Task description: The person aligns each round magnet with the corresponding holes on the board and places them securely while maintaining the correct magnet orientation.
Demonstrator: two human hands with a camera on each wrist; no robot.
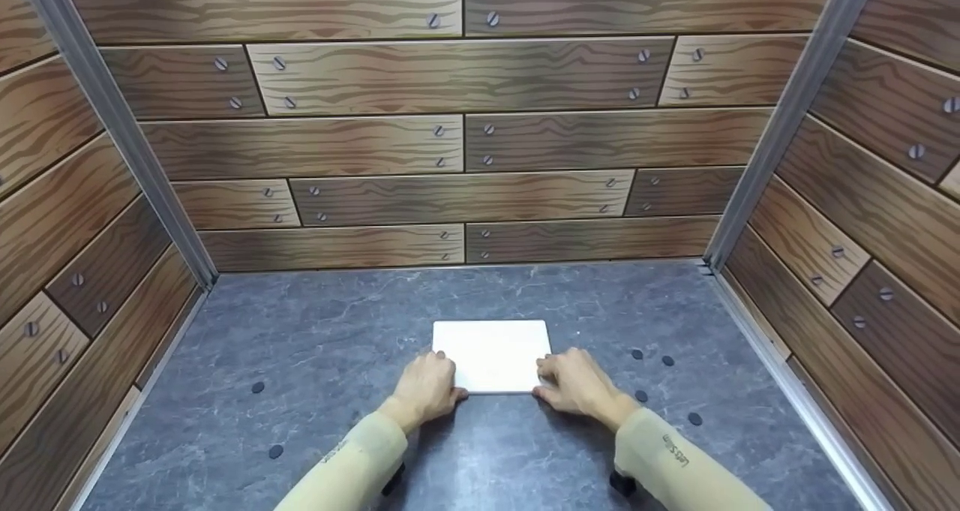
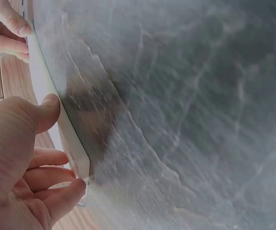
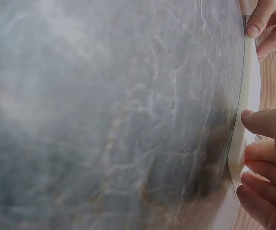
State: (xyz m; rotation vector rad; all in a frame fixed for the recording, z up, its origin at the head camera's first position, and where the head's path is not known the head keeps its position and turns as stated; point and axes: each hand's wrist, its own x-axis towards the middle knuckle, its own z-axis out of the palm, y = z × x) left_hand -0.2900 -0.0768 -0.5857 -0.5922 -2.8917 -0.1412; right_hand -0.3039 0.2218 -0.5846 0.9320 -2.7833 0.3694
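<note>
A thin, flat white rectangular box or slab [image 1: 491, 357] lies on the grey marbled tabletop [image 1: 337, 308]. At its left end my left hand [image 1: 426, 385] grips it, the thumb on the near edge and the fingers curled along the side. My right hand [image 1: 577, 383] holds the opposite end in the same way. In the left wrist view the slab's pale near edge [image 2: 72, 143] runs between the thumb and fingers of my left hand [image 2: 13, 153]. The right wrist view has my right hand [image 3: 272, 163] at the slab's corner. Part of each short side is hidden by fingers.
Wood-plank-patterned walls [image 1: 465, 143] stand behind and on both sides, with metal corner posts [image 1: 795, 98]. Several small black discs [image 1: 694, 419] dot the tabletop to the right. Two more, including a black disc [image 1: 258, 387], lie to the left.
</note>
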